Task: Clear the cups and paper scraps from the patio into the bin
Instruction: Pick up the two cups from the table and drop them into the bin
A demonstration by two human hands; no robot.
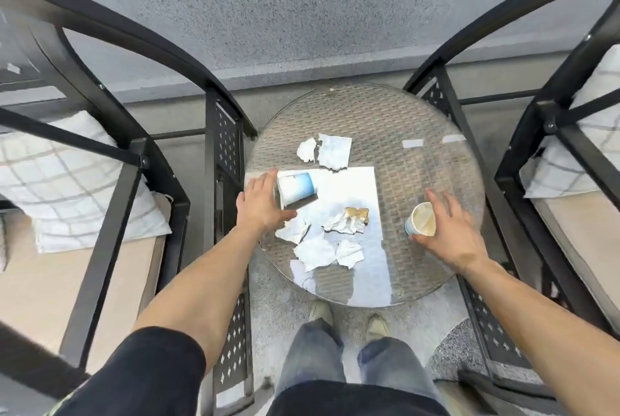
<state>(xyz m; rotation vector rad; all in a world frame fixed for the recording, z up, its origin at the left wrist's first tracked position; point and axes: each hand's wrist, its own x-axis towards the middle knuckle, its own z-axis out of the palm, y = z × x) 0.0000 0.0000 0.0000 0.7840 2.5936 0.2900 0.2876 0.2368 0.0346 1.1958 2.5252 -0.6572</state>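
Note:
A round glass-topped wicker table [419, 133] holds the litter. A white-and-blue paper cup [297, 188] lies on its side at the table's left edge, and my left hand [260, 202] grips its mouth end between thumb and fingers. A second, upright paper cup [422, 223] with a stained inside stands at the right. My right hand [453, 234] has its fingers spread round this cup, with the thumb touching its near side. Torn paper scraps [330, 150] lie at the back, a stained crumpled scrap [349, 221] in the middle, and more scraps [318, 249] near the front. No bin is in view.
A black metal chair [134, 154] with a checked cushion [73, 180] stands close on the left, another chair [523, 154] on the right. A grey rough wall [302, 13] runs behind the table. My legs and shoes [349, 318] are at the table's near edge.

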